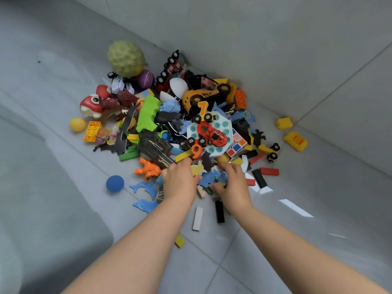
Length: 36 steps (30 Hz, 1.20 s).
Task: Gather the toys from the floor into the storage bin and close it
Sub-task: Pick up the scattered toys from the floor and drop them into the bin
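Grey floor tiles (297,230) meet a pale wall (275,39); the toys (169,115) lie heaped in that corner. At the near edge, the right hand (233,185) curls round blue foam pieces (209,177). The left hand (180,181) has its fingertips buried, so I cannot tell its grip.

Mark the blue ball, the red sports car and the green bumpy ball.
blue ball (115,183): head view, centre of the ball's visible face.
red sports car (211,133): head view, on its roof.
green bumpy ball (125,58): head view, middle of its knobbly surface.
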Motion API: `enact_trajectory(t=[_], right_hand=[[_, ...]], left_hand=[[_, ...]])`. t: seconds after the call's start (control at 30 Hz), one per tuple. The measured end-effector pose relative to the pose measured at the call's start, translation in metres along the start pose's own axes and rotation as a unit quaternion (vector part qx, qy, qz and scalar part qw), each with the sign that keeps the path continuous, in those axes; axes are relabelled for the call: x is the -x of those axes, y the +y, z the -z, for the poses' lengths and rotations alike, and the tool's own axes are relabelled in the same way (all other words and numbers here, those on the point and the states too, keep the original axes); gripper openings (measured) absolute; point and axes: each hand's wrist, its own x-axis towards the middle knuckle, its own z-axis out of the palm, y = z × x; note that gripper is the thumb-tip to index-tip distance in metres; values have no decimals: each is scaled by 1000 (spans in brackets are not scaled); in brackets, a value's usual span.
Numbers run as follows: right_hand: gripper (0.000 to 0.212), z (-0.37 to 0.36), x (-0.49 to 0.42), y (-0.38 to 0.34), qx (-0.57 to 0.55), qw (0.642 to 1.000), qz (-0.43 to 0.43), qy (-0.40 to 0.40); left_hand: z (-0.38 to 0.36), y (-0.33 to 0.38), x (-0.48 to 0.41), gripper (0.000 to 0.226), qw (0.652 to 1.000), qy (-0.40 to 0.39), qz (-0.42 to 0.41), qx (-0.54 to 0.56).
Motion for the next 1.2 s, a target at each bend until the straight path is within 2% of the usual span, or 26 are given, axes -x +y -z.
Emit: enact_trajectory(t=[0.1,0.2,0.27,0.33,0.43,0.5,0.63,0.7,0.77,0.83,0.9,1.0,1.03,1.1,1.2], right_hand=[[45,2,0,1,-46,999,-7,-14],[60,-2,1,-6,-47,998,-6,-30],[63,-4,0,-12,-16,999,-12,-44],[53,-2,-2,-19,-19,999,-28,-41],[33,5,-4,-24,-62,997,-43,-30],[26,14,-2,-27,-90,993,-62,-41],[14,26,14,-38,-80,995,-55,-37],[14,27,31,-50,-152,984,-68,-58],[21,18,51,-65,-238,958,-95,-125],[20,4,73,-78,-230,953,-86,-177],[13,-2,77,-81,-187,971,-49,-141],[22,10,41,-65,-6,1000,2,-2],[30,14,27,-59,49,999,9,10],[37,14,7,-51,137,990,16,-18],[24,8,5,-49,189,981,33,-27]], left_hand=[[3,0,5,39,995,16,36,93],[4,-6,18,40,959,27,81,269],[5,-13,30,25,912,9,103,397],[7,-17,46,14,857,-53,122,499],[5,-34,62,27,758,-129,149,621],[7,-45,69,25,705,-136,163,677],[4,-65,76,39,625,-111,222,740],[3,-68,80,43,589,-124,241,761],[3,-69,81,47,565,-154,233,776],[1,-69,83,55,538,-171,225,794],[-2,-70,85,51,528,-160,227,803],[-5,-75,90,21,515,-132,238,813],[-5,-76,92,19,511,-132,240,815],[-4,-78,95,25,504,-144,246,816],[-3,-82,94,41,505,-155,249,812]])
